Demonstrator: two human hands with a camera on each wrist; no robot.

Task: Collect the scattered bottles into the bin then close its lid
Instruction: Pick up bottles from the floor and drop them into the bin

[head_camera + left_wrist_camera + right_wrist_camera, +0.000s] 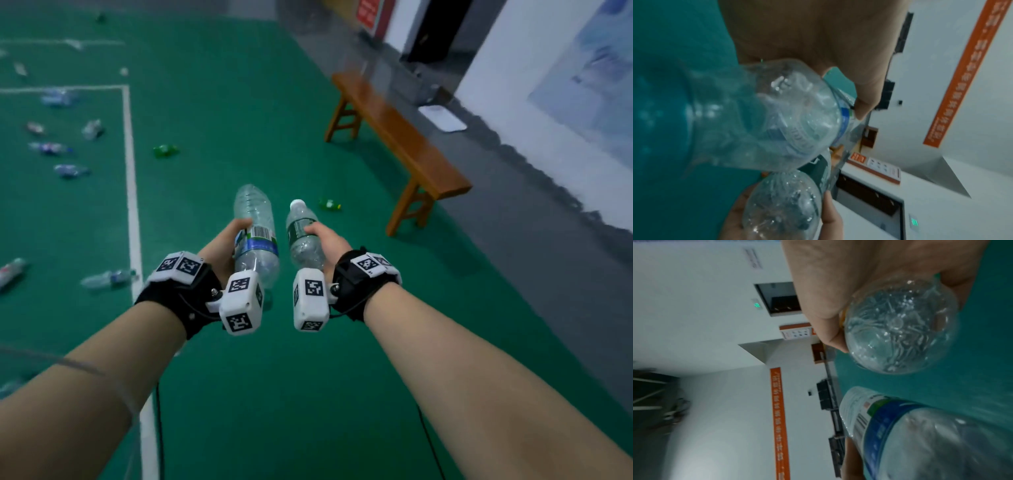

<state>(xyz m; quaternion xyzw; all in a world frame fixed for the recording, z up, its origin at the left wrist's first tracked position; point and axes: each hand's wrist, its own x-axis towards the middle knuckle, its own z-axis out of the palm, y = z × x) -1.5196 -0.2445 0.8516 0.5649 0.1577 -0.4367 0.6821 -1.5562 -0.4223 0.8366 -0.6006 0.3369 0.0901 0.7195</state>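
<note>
Holding clear empty bottles, left grip (pixel 224 245) blue-labelled bottle (pixel 255 236), right grip (pixel 329 240) smaller (white-capped) bottle (pixel 303 236).

Dim, even indoor light; motion blur throughout; wide-angle edge distortion.

Green court floor (pixel 222 102); wooden bench (pixel 400 137); white wall (pixel 507 61)

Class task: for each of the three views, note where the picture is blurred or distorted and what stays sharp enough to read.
Head view: the held blue-label bottle is fairly sharp, floor bottles smeared, bench bowed by the wide lens. Left wrist view: near bottle base soft, wall banner unreadable. Right wrist view: green floor streaked; bottle base glints.
</note>
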